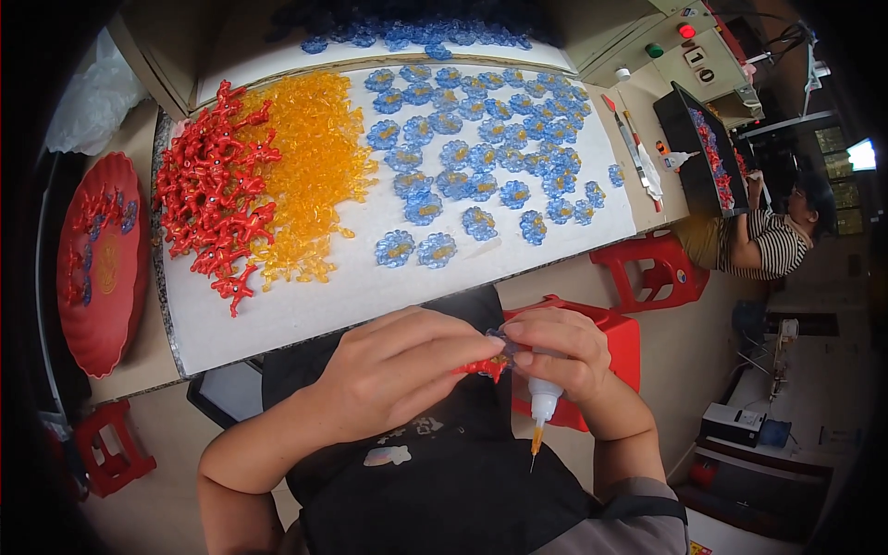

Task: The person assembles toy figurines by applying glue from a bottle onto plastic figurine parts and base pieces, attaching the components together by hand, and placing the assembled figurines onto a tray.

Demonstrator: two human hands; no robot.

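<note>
Clearly the red piece (487, 367) is a small, branching plastic part, pinched between the fingertips of both hands just above the lap, below the counter's near edge. It looks light and stiff, with thin prongs that could probably snap if squeezed hard, so the thicker middle seems the safest hold. The left hand (398, 370) is closed over it from the left, fingers curled onto it. The right hand (555, 347) grips it too, along with a bluish piece (499, 339) and a small glue bottle (543, 407) hanging nozzle-down; any wet glue would make the parts slippery. Beyond, on the white counter (370, 296), lie a red heap (211, 190), an orange heap (314, 171) and scattered blue flowers (481, 153). A red tray (102, 314) sits left.
</note>
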